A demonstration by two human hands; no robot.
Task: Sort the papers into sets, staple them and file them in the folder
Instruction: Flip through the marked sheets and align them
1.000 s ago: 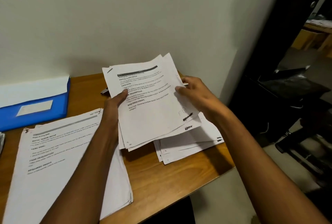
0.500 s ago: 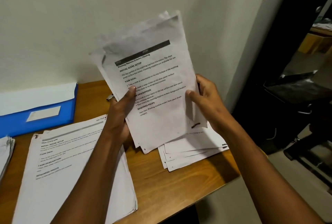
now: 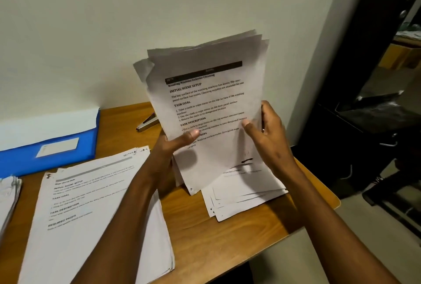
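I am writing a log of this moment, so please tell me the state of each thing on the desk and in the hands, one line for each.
held set of papers: upright, lifted, gripped on both sides.
left hand: grips the set, thumb on front.
right hand: grips the set's right edge.
fanned pile: flat on desk, under the held set.
large stack: flat, printed side up.
blue folder: lying closed.
stapler: lying on desk, untouched.

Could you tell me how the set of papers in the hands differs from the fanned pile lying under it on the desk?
The held set stands nearly upright, gripped by the left hand and right hand; the fanned pile lies flat on the desk. The held set's front page shows readable printed headings; the fanned pile shows mostly blank white, its sheets splayed. Both are loose white printed sheets.
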